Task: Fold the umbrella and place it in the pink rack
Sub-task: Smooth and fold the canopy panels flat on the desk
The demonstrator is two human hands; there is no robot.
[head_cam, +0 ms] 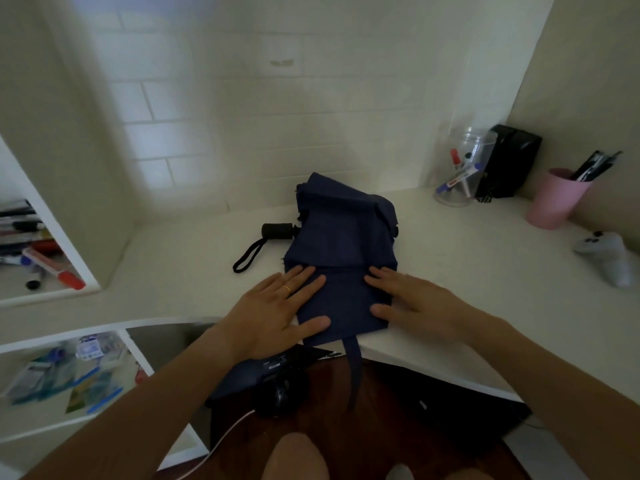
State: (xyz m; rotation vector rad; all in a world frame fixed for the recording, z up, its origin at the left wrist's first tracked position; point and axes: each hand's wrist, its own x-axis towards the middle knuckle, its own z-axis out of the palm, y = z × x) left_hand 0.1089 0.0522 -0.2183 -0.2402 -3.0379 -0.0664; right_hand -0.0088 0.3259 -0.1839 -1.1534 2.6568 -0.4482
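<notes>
A navy blue umbrella (341, 237) lies collapsed on the white desk (180, 271), its fabric spread in flat folds. Its black handle (277, 231) with a wrist loop points left. A fabric strap hangs over the desk's front edge. My left hand (277, 306) lies flat with straight fingers on the left side of the near fabric. My right hand (415, 303) presses flat on the right side. A pink cup-shaped rack (554, 200) holding dark pens stands at the far right of the desk.
A clear jar (462, 168) of markers and a black box (507, 164) stand at the back right. A white game controller (609, 258) lies near the right edge. Open shelves (38, 251) with markers sit at left. A dark bag lies under the desk.
</notes>
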